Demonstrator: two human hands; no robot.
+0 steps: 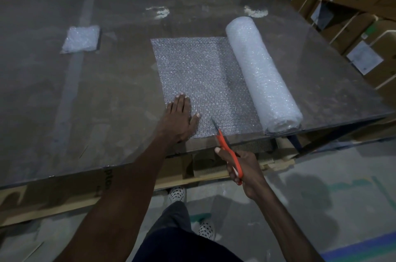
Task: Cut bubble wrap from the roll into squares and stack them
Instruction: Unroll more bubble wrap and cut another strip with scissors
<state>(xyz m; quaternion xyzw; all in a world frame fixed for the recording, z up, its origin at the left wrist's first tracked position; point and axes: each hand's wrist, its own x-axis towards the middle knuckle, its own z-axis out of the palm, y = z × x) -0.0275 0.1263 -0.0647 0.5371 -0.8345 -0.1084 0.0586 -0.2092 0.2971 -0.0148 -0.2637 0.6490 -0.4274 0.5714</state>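
A roll of bubble wrap [262,73] lies on the right part of the table [107,94], with a sheet [199,73] unrolled from it to the left. My left hand [181,115] presses flat on the sheet's near left corner, fingers straight. My right hand [240,167] grips orange-handled scissors [227,148] at the table's near edge. Their blades lie on the sheet's near edge, just right of my left thumb. A stack of cut bubble wrap squares [81,39] sits at the far left of the table.
Cardboard boxes with white labels [351,11] fill shelves along the right side. The table's near edge [128,167] runs diagonally above the floor. My legs and spotted shoes [176,194] show below.
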